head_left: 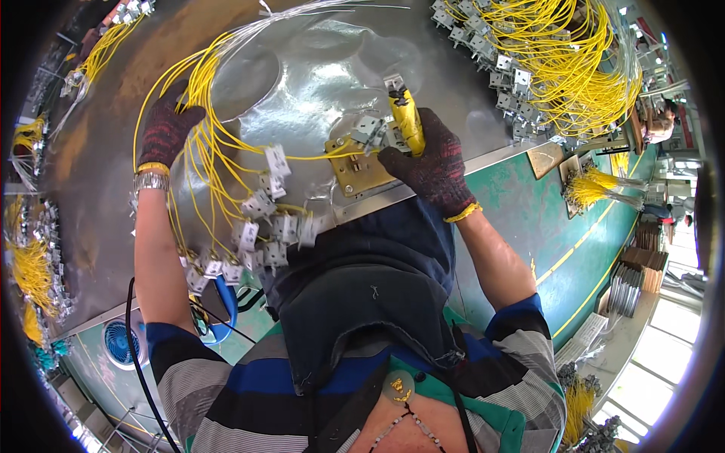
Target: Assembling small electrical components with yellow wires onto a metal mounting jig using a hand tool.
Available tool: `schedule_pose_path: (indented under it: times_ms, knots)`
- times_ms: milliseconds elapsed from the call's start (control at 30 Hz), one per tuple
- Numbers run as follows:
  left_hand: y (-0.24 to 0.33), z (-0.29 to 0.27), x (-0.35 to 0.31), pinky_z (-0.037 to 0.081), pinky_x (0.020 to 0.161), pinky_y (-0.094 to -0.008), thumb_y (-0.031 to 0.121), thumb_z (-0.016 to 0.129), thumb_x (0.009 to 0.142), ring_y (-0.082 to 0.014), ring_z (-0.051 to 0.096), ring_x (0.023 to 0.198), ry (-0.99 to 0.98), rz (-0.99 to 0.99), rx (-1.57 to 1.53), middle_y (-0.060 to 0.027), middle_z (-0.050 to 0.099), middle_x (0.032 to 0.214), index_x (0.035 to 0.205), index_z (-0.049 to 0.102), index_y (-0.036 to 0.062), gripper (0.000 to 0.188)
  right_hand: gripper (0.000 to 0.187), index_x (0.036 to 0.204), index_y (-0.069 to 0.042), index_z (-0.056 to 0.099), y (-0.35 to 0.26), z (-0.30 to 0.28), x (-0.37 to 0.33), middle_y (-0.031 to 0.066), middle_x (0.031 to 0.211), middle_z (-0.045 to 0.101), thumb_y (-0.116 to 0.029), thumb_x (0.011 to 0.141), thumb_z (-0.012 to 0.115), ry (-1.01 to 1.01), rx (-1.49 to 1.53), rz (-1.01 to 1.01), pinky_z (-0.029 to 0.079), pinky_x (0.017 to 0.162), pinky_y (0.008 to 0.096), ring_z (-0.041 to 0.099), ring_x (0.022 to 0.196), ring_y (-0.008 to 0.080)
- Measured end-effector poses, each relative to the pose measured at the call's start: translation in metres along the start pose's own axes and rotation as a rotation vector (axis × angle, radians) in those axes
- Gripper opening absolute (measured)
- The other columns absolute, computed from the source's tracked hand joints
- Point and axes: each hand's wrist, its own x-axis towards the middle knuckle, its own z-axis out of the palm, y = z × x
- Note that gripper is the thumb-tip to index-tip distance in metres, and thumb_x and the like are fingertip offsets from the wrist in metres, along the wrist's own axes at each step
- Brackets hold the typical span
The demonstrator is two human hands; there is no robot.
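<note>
My left hand, in a dark red and black knit glove, is closed round a bundle of yellow cables. The cables hang in a loop, and small metal brackets dangle from their ends by the table edge. In my right hand, gloved alike, is a hand tool wrapped in yellow tape, its metal end pointing away from me. Below the tool, a brass-coloured fixture plate sits at the edge. Metal bracket parts lie at the fixture, and one yellow cable runs to it.
The metal-topped table has a dented, shiny surface. A large heap of yellow cables with brackets lies at the far right, with more bundles along the left. A blue fan stands below the table on the green floor.
</note>
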Motion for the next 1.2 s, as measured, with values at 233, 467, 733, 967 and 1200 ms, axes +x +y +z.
schedule_pose_path:
  times_ms: [233, 467, 733, 967, 1200]
  knots:
    - [0.031, 0.020, 0.000, 0.051, 0.101, -0.0425, 0.023, 0.076, 0.086, -0.0364, 0.065, 0.114, 0.233, 0.151, 0.475, -0.0175, 0.066, 0.129, 0.135, 0.060, 0.0069, 0.054, 0.053, 0.115, 0.000, 0.061, 0.043, 0.053, -0.003, 0.0175, 0.100, 0.069, -0.029, 0.078, 0.085, -0.027, 0.407, 0.256, 0.054, 0.083, 0.0408, 0.068, 0.091, 0.0293]
    - [0.149, 0.073, -0.091, 0.049, 0.090, -0.0444, 0.024, 0.077, 0.077, -0.0327, 0.065, 0.097, -0.059, 0.652, 0.175, -0.0092, 0.070, 0.109, 0.124, 0.067, 0.0162, 0.048, 0.052, 0.119, -0.003, 0.062, 0.031, 0.037, -0.013, 0.0166, 0.104, 0.070, -0.029, 0.079, 0.083, -0.076, 0.064, 0.093, 0.054, 0.086, 0.0415, 0.068, 0.095, 0.0306]
    - [0.176, 0.124, -0.099, 0.050, 0.093, -0.0481, 0.034, 0.080, 0.077, -0.0355, 0.066, 0.101, -0.307, 0.524, 0.071, -0.0147, 0.068, 0.115, 0.127, 0.062, 0.0097, 0.058, 0.052, 0.126, -0.008, 0.062, 0.021, 0.038, -0.008, 0.0179, 0.102, 0.072, -0.027, 0.080, 0.081, -0.050, -0.064, -0.080, 0.056, 0.082, 0.0446, 0.071, 0.095, 0.0356]
    - [0.165, 0.155, -0.092, 0.048, 0.097, -0.0455, 0.039, 0.080, 0.076, -0.0329, 0.064, 0.108, -0.300, 0.522, 0.156, -0.0149, 0.067, 0.117, 0.123, 0.065, 0.0088, 0.057, 0.047, 0.127, -0.019, 0.064, 0.006, 0.036, -0.012, 0.0137, 0.106, 0.073, -0.019, 0.082, 0.078, -0.043, -0.123, -0.205, 0.058, 0.080, 0.0444, 0.072, 0.093, 0.0347]
    - [0.164, 0.164, -0.094, 0.046, 0.102, -0.0404, 0.034, 0.084, 0.072, -0.0263, 0.060, 0.117, -0.320, 0.432, 0.071, -0.0077, 0.066, 0.122, 0.127, 0.063, 0.0145, 0.061, 0.050, 0.129, -0.015, 0.063, 0.010, 0.036, -0.016, 0.0136, 0.113, 0.071, -0.018, 0.082, 0.080, -0.099, -0.209, -0.265, 0.057, 0.083, 0.0433, 0.071, 0.100, 0.0363]
